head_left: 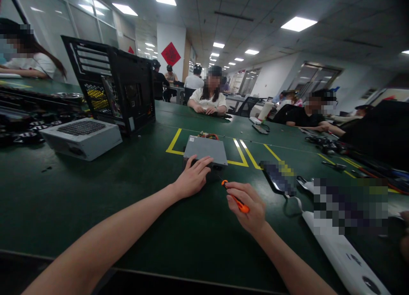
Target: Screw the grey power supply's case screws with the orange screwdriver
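A grey metal computer power supply (206, 149) lies on the green table in front of me, with a bundle of coloured wires (207, 136) at its far side. Across its near edge rests my left hand (193, 177), fingers stretched out and touching the case. My right hand (247, 205) is closed around an orange and black screwdriver (239, 204). The tool's thin shaft points up and left, towards the unit's near face; whether its tip touches the case I cannot tell.
At left stand another power supply (84, 137) and an open black computer case (111, 82). Yellow tape (175, 146) marks the table. To the right lie a phone (277, 175) and a white power strip (345, 252). A person (209, 96) sits opposite.
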`<state>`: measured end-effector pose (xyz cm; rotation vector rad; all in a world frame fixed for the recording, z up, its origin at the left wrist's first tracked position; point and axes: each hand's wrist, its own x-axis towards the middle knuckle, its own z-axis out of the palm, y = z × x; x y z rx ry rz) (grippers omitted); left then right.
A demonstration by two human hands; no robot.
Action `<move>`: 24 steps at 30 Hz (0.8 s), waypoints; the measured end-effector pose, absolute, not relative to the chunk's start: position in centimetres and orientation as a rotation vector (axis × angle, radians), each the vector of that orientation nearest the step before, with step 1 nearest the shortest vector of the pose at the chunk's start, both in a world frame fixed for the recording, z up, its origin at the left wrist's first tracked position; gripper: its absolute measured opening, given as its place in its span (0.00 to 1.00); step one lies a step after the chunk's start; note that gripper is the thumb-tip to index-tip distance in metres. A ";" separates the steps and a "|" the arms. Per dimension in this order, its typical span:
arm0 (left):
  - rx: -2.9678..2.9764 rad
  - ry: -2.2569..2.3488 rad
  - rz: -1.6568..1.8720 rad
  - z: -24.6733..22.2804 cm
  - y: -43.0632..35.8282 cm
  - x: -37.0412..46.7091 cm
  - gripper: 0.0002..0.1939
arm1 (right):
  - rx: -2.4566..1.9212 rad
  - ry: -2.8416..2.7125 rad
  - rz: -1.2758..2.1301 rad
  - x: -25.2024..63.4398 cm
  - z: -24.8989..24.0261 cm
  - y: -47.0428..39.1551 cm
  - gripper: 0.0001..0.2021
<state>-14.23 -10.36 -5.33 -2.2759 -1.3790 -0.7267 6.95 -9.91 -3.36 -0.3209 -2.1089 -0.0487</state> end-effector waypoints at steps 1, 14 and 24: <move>-2.277 -1.377 -0.728 -5.3 -10.4 -14.2 0.13 | -0.314 -2.112 -0.056 7.0 -3.3 -10.0 0.09; -2.256 -1.368 -0.696 -5.4 -10.3 -14.2 0.16 | -0.327 -2.115 -0.070 7.0 -3.4 -10.1 0.08; -2.212 -1.378 -0.679 -5.3 -10.4 -13.9 0.16 | -0.352 -2.097 0.041 7.5 -3.4 -10.0 0.08</move>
